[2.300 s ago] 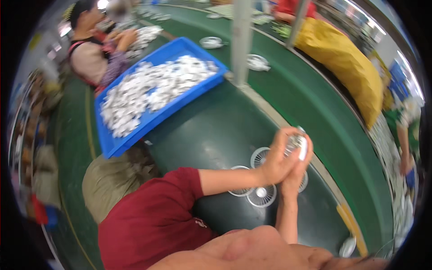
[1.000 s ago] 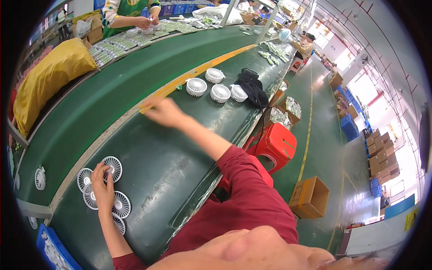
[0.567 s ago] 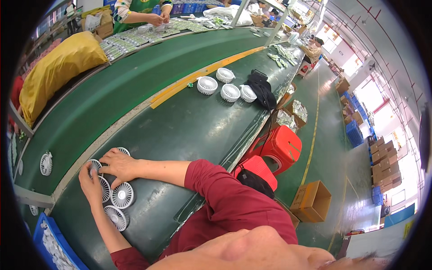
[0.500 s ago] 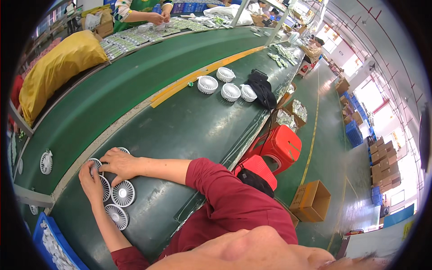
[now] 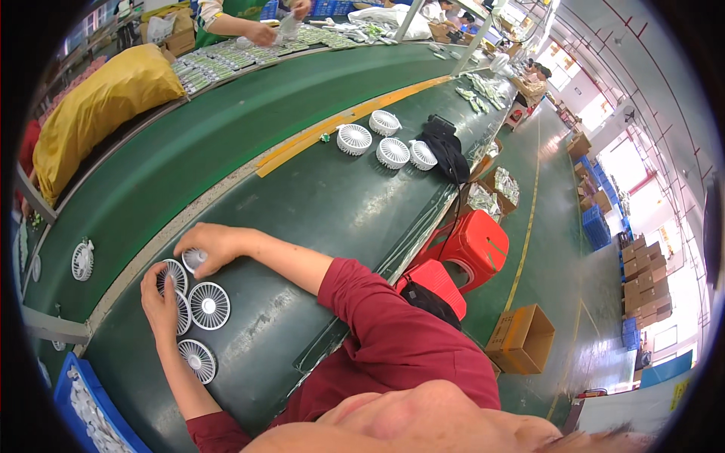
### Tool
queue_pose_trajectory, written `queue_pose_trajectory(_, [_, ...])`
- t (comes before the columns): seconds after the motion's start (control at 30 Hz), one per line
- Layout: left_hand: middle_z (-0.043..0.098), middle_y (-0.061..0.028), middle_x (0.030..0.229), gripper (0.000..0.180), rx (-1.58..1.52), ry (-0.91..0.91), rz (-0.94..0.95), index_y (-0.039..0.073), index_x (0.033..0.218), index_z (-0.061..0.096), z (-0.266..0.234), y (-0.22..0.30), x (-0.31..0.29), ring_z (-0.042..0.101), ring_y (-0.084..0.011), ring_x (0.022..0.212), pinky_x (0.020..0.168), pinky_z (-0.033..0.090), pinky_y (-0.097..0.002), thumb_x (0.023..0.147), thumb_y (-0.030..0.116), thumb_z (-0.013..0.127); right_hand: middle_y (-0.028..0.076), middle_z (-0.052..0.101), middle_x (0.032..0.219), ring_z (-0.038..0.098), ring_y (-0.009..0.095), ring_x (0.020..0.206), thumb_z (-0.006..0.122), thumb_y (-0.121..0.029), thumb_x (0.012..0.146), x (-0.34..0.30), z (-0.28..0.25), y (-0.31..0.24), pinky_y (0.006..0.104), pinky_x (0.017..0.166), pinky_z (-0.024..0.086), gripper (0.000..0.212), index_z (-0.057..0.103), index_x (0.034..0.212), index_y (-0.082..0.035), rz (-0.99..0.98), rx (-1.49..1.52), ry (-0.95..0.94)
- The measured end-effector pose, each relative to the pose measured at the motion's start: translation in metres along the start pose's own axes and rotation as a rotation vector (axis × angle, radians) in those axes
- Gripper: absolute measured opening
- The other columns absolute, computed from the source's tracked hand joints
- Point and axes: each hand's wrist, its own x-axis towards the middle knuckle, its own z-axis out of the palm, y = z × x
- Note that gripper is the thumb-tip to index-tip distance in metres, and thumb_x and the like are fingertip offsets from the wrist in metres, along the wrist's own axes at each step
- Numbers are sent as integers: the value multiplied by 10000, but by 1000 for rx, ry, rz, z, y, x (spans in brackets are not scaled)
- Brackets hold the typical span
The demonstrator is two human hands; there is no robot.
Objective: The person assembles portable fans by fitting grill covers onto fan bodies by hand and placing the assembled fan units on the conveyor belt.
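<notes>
Right hand (image 5: 217, 245) arches over a round white cover (image 5: 194, 260), thumb on one side of it and fingers on the other; whether they pinch it tightly I cannot tell. Just left of that grip and nearer the body, the left hand (image 5: 157, 298) bends its fingertips over the rim of a spoked white cover (image 5: 178, 275), and how firmly they press cannot be seen.

Three more covers lie near the hands. One, partly hidden cover (image 5: 183, 315) sits right beside the left hand; a fully visible cover (image 5: 210, 306) lies to its right, below the right hand; another cover (image 5: 198, 361) rests by the left forearm, closer to the body. All lie on the dark green table (image 5: 302, 204).

Well beyond the right hand, on the far right of the same table, stand four white fan heads (image 5: 393, 153) next to a black bag (image 5: 445, 155). Left of both hands, across the table's edge, a white fan (image 5: 83, 260) lies on the green belt (image 5: 226, 113). Behind the left forearm, at the lower left, a blue tray (image 5: 112, 411) holds white pieces (image 5: 84, 408). Red stools (image 5: 474, 241) stand right of the right arm.
</notes>
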Motion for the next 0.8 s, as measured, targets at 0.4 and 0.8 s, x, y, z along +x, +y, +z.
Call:
queue_pose_trajectory(0.4, [601, -164, 1213, 234, -168, -2, 12, 4, 1105, 592, -5, -4, 2, 569, -301, 1143, 990, 408, -361, 883, 53, 534, 153, 609, 1143, 628, 224, 1004, 540, -169, 953, 5, 1, 45, 351, 833, 551, 461, 409, 1375, -36, 223, 1520, 461])
queue_pose_trajectory(0.8, [570, -164, 1258, 262, -242, 27, -50, -9, 1171, 571, -31, -9, 5, 524, -255, 1205, 1020, 383, -349, 923, 62, 523, 197, 625, 1138, 560, 332, 1142, 682, -166, 783, -14, -15, 45, 392, 984, 436, 368, 640, 1125, -35, 136, -174, 570])
